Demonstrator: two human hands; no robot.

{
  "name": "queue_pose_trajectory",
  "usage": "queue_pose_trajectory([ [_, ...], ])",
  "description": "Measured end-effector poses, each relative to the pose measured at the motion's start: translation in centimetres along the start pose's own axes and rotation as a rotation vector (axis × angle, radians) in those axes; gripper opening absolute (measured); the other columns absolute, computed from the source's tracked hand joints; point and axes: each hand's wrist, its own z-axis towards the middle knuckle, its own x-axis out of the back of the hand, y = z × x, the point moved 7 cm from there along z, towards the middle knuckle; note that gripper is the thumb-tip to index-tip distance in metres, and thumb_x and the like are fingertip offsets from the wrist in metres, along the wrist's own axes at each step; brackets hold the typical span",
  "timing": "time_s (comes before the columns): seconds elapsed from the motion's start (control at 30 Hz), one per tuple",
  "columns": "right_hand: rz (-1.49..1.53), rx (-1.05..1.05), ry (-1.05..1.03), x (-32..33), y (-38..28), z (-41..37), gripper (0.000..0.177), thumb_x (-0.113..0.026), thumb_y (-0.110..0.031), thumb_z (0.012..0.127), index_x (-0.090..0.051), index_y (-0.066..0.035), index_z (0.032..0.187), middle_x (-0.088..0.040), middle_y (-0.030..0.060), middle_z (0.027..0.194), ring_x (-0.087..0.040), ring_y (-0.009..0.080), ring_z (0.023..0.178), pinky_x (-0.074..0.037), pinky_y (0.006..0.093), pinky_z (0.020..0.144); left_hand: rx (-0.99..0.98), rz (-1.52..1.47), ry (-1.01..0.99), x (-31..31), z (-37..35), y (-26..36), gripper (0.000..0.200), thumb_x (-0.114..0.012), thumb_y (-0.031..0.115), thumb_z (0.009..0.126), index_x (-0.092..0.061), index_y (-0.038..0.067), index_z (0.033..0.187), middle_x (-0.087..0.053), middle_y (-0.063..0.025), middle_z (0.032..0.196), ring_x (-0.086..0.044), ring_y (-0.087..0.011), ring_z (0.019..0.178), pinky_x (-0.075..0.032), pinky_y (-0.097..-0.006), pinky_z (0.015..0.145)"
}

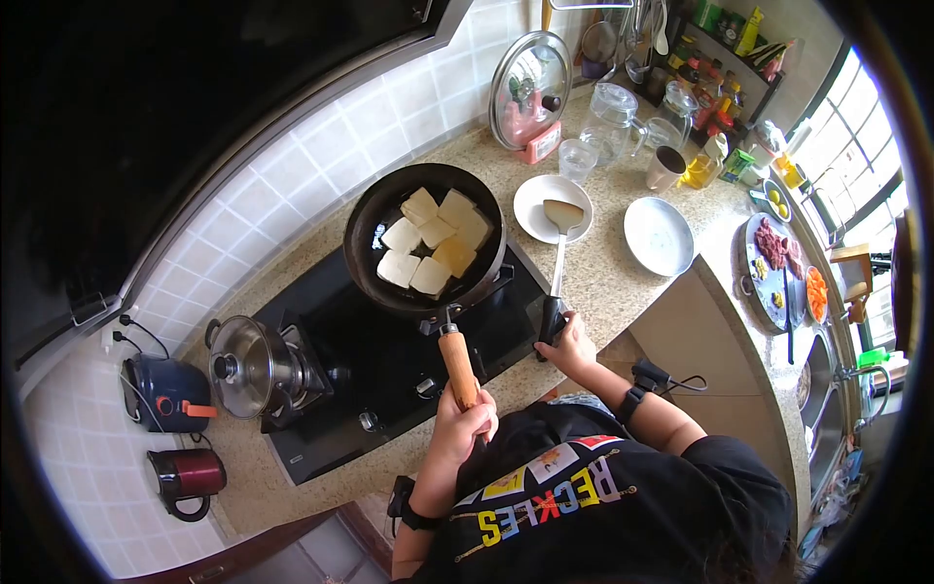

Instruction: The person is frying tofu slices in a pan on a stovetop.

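Note:
My left hand (462, 425) is closed round the wooden handle (456, 365) of a dark wok (358, 255). The wok sits over the black gas stove (375, 360) with several pale square slices in it, tofu by their look (428, 276); one or two have a yellowish tint. My right hand (570, 346) grips the black handle of a spatula (559, 263). The spatula's blade lies over a small white bowl (526, 209) on the counter, right of the wok. An oval white plate (658, 237) is farther right.
A lidded steel pot (255, 365) stands on the left burner, near a red kettle (187, 477). Behind the bowl are a glass lid (530, 92), a glass jug (611, 122) and a cup (665, 167). A round board (754, 238) holds raw meat (773, 243) by the sink (825, 409).

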Motion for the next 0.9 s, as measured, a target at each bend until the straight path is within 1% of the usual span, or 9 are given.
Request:
queue_pose_trajectory([
  [0.3, 0.099, -0.059, 0.020, 0.6, -0.7, -0.4, 0.066, -0.062, -0.020, 0.067, -0.025, -0.002, 0.120, -0.054, 0.0274, 0.098, -0.056, 0.0433, 0.090, -0.047, 0.0447, 0.076, -0.026, 0.041, 0.027, -0.2, 0.1, -0.3, 0.031, -0.052, -0.003, 0.071, -0.036, 0.008, 0.095, -0.047, -0.0079, 0.066, -0.043, -0.0105, 0.043, -0.039, -0.0254, 0.038],
  [0.4, 0.276, -0.073, 0.184, 0.3, 2.1, 0.0, 0.051, -0.055, -0.011, 0.072, -0.030, -0.003, 0.116, -0.054, 0.0283, 0.094, -0.056, 0.0449, 0.086, -0.045, 0.0454, 0.076, -0.030, 0.045, 0.023, -0.1, 0.2, -0.6, 0.030, -0.052, -0.003, 0.072, -0.036, 0.008, 0.095, -0.047, -0.0077, 0.066, -0.044, -0.0106, 0.044, -0.040, -0.0253, 0.039],
  [0.47, 0.267, -0.051, 0.261, 2.2, 2.3, -0.8, 0.043, -0.054, -0.008, 0.073, -0.034, -0.002, 0.112, -0.054, 0.0238, 0.085, -0.055, 0.0393, 0.075, -0.044, 0.0439, 0.069, -0.040, 0.051, 0.025, -0.1, 0.1, -0.6, 0.030, -0.052, -0.003, 0.072, -0.036, 0.007, 0.095, -0.047, -0.0075, 0.066, -0.044, -0.0107, 0.044, -0.040, -0.0253, 0.039],
  [0.53, 0.313, -0.006, 0.350, 4.2, 2.9, -1.2, 0.034, -0.058, -0.010, 0.077, -0.040, -0.002, 0.105, -0.045, 0.0094, 0.066, -0.046, 0.0201, 0.059, -0.039, 0.0364, 0.054, -0.049, 0.056, 0.028, 0.0, 0.1, -0.8, 0.031, -0.052, -0.003, 0.072, -0.035, 0.007, 0.095, -0.048, -0.0074, 0.067, -0.045, -0.0107, 0.044, -0.040, -0.0252, 0.039],
  [0.6, 0.402, 0.053, 0.387, 7.1, 2.3, -1.6, 0.025, -0.056, -0.012, 0.082, -0.043, -0.003, 0.101, -0.046, 0.0045, 0.064, -0.045, 0.0132, 0.053, -0.037, 0.0300, 0.046, -0.045, 0.054, -0.003, 0.2, 0.2, -1.2, 0.031, -0.054, -0.002, 0.075, -0.032, 0.004, 0.097, -0.049, -0.0073, 0.068, -0.049, -0.0128, 0.045, -0.042, -0.0257, 0.039],
  [0.7, 0.815, 0.037, 0.157, 13.1, -2.2, -2.8, 0.015, -0.053, -0.010, 0.087, -0.047, -0.003, 0.099, -0.048, -0.0004, 0.062, -0.041, 0.0060, 0.044, -0.033, 0.0220, 0.039, -0.057, 0.059, 0.004, 0.2, 0.3, -1.3, 0.031, -0.053, -0.002, 0.076, -0.032, 0.004, 0.097, -0.049, -0.0070, 0.068, -0.049, -0.0129, 0.045, -0.043, -0.0262, 0.039],
  [0.8, 0.445, 0.143, 0.047, 20.2, -6.3, -3.4, 0.033, -0.051, -0.009, 0.088, -0.046, 0.000, 0.119, -0.053, 0.0014, 0.064, -0.046, 0.0062, 0.047, -0.038, 0.0216, 0.041, -0.067, 0.083, 0.020, 0.0, 0.3, -1.1, 0.030, -0.053, -0.003, 0.074, -0.034, 0.006, 0.095, -0.048, -0.0064, 0.067, -0.045, -0.0111, 0.044, -0.042, -0.0255, 0.039],
  [0.83, 0.474, 0.226, 0.182, 22.6, -7.9, -4.1, 0.040, -0.051, -0.008, 0.088, -0.042, -0.004, 0.127, -0.051, 0.0004, 0.065, -0.045, 0.0057, 0.046, -0.037, 0.0223, 0.040, -0.067, 0.078, 0.015, 0.0, 0.3, -1.3, 0.030, -0.053, -0.003, 0.074, -0.034, 0.006, 0.095, -0.048, -0.0064, 0.067, -0.045, -0.0111, 0.044, -0.042, -0.0255, 0.039],
  [0.9, 0.409, 0.274, 0.122, 26.5, -11.9, -5.3, 0.046, -0.048, -0.006, 0.087, -0.039, -0.013, 0.132, -0.046, -0.0031, 0.063, -0.039, 0.0028, 0.050, -0.030, 0.0184, 0.044, -0.058, 0.070, 0.006, 0.1, 0.5, -1.5, 0.029, -0.053, -0.003, 0.075, -0.033, 0.005, 0.094, -0.048, -0.0062, 0.066, -0.046, -0.0114, 0.044, -0.042, -0.0252, 0.039],
])
